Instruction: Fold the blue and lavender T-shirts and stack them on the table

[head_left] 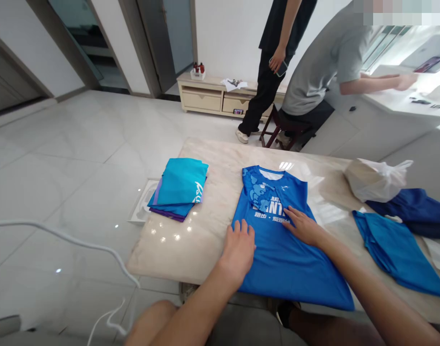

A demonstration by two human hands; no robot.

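A pale, glossy table (220, 192) stood in a light-tiled room, with one standing person (287, 36) and one seated person (313, 72) beyond it. One stack of folded garments (180, 181) sat to the left; one knotted plastic bag (376, 179), one folded teal garment (400, 252) and dark-blue cloth (418, 206) lay right. Between them, one blue shirt (285, 262) was spread flat, white-lettered, neckline away, hem at the near edge. Two hands partly covered it: the left hand (238, 245) open at its side, the right hand (302, 226) open over the lettering.
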